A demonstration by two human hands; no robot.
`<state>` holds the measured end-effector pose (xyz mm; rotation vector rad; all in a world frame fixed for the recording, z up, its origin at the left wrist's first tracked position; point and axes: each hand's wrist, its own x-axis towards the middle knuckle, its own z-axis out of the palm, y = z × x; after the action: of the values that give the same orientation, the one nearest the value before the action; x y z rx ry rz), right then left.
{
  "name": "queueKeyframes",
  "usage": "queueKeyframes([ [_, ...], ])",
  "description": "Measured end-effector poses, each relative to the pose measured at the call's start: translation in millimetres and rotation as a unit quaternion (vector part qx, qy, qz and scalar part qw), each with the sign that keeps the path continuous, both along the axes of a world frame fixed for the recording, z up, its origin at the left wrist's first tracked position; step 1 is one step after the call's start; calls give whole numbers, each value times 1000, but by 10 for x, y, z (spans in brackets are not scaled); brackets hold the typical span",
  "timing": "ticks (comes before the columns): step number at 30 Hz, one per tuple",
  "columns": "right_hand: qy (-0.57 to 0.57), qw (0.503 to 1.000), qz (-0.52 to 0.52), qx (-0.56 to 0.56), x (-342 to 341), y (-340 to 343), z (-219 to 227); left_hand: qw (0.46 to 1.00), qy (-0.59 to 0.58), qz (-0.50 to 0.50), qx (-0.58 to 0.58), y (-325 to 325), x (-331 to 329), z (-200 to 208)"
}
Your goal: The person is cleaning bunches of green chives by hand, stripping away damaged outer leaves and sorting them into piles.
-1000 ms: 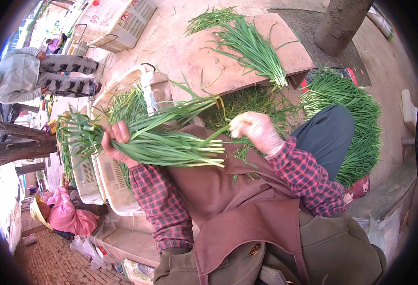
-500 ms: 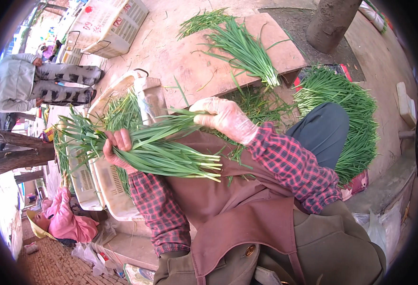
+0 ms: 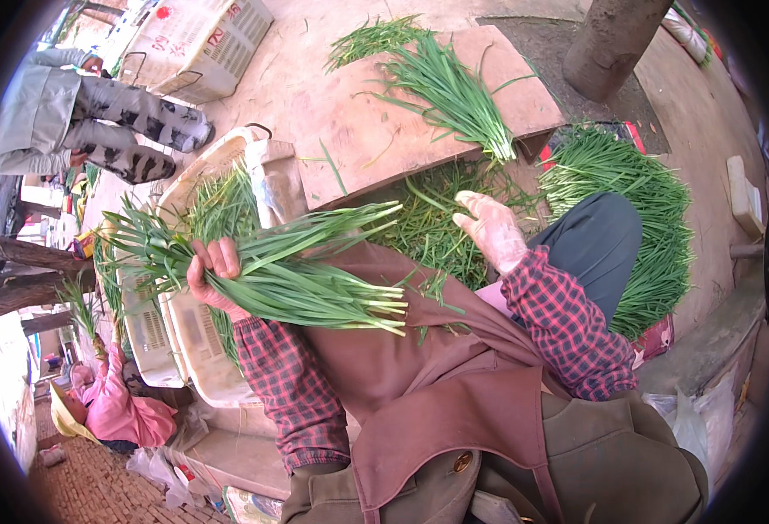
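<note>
My bare left hand [image 3: 216, 272] is closed around a bunch of garlic chives [image 3: 314, 293] above my brown apron [image 3: 393, 367]. Their pale stem ends point right, while the green leaves fan out past my fist to the left. My right hand [image 3: 494, 229], in a thin clear glove, is apart from the bunch with thumb and fingers spread. A single long chive blade [image 3: 430, 194] shows just left of its fingertips, above loose chive scraps [image 3: 441, 240] on the ground; whether it touches the glove I cannot tell.
A low board [image 3: 349, 113] ahead bears another chive bunch [image 3: 450, 92]. On my right lies a large chive heap [image 3: 620, 218]. A cream plastic crate [image 3: 194, 327] with chives stands left. Beyond are a tree trunk [image 3: 616, 48], a person in pink [image 3: 131, 410] and a standing person [image 3: 39, 122].
My right hand has come away from the held chives, moving right, and its fingers have parted. My left hand keeps its hold. The standing person at the left has shifted.
</note>
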<state>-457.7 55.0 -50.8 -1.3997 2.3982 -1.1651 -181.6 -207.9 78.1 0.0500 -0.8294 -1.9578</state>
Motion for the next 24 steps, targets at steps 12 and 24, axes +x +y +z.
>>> queueKeyframes([
  [12,126,954,114,-247,550,-871,931,999,-20,-27,-27,61,-110,-22],
  [24,-113,993,-25,23,-167,-57,-244,989,144,-43,7,-233,209,-262],
])
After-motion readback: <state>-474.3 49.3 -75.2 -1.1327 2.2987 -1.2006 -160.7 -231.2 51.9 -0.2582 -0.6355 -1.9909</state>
